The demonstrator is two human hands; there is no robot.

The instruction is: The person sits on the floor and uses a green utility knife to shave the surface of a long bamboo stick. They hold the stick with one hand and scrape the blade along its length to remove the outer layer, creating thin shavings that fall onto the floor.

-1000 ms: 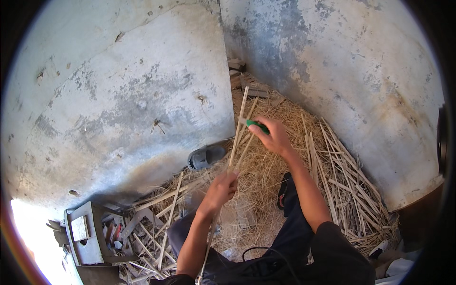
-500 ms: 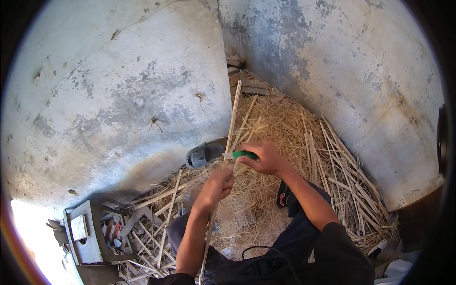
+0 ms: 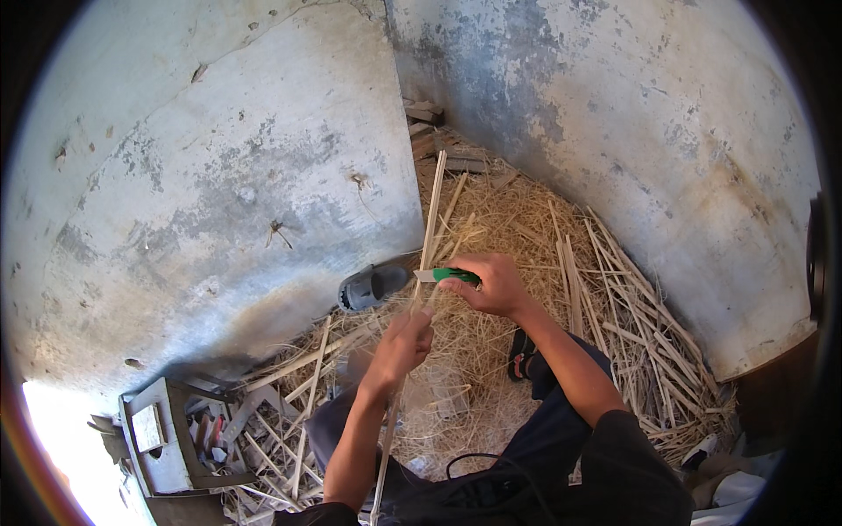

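My left hand (image 3: pixel 403 346) is closed round a long, pale strip that looks like split bamboo (image 3: pixel 433 206). The strip runs from near my lap up toward the corner of the walls. My right hand (image 3: pixel 489 285) grips a utility knife (image 3: pixel 449 276) with a green handle. Its pale blade lies against the strip, a little above my left fist. The right thumb sits beside the handle near the strip, and the other fingers wrap over the knife. A dark grey shoe (image 3: pixel 373 285) lies just left of the blade.
Shavings (image 3: pixel 517 228) cover the floor between my legs and the corner. A heap of strips (image 3: pixel 640 316) leans along the right wall (image 3: pixel 649 131). At lower left stands a grey box-like wooden frame (image 3: pixel 167 434) among scraps. The left wall (image 3: pixel 219 175) is close by.
The blade has moved slightly up along the strip, away from my left fist. My left hand keeps its hold; the whole view has shifted a little.
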